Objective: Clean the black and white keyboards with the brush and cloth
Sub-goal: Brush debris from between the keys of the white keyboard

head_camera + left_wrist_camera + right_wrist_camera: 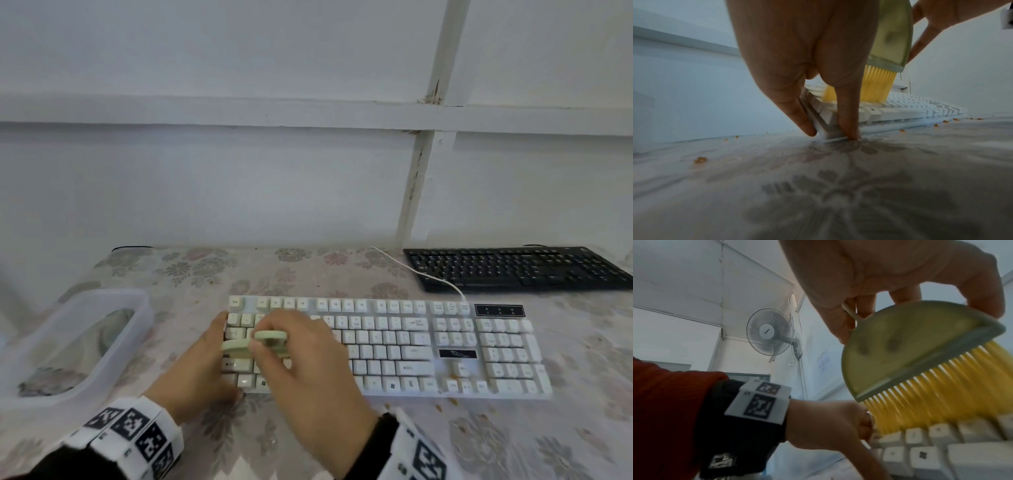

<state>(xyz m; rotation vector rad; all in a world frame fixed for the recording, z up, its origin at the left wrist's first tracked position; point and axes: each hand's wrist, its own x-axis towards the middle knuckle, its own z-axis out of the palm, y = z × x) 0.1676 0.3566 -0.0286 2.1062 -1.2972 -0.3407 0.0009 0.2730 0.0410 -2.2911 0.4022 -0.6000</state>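
The white keyboard (411,346) lies across the middle of the table. My right hand (301,356) grips a pale green brush (253,341) by its top. The brush's yellow bristles (920,394) press on the keys at the keyboard's left end. My left hand (202,363) rests against that left end, with straight fingers (807,128) bracing the near corner. The black keyboard (513,267) sits at the back right, untouched. A greyish cloth (109,329) seems to lie in a translucent tub.
The translucent tub (102,294) stands left of the white keyboard. Orange crumbs (452,401) dot the flowered tablecloth (308,445) along the keyboard's front edge. A white cable (411,270) runs from the white keyboard past the black one. A wall rises behind the table.
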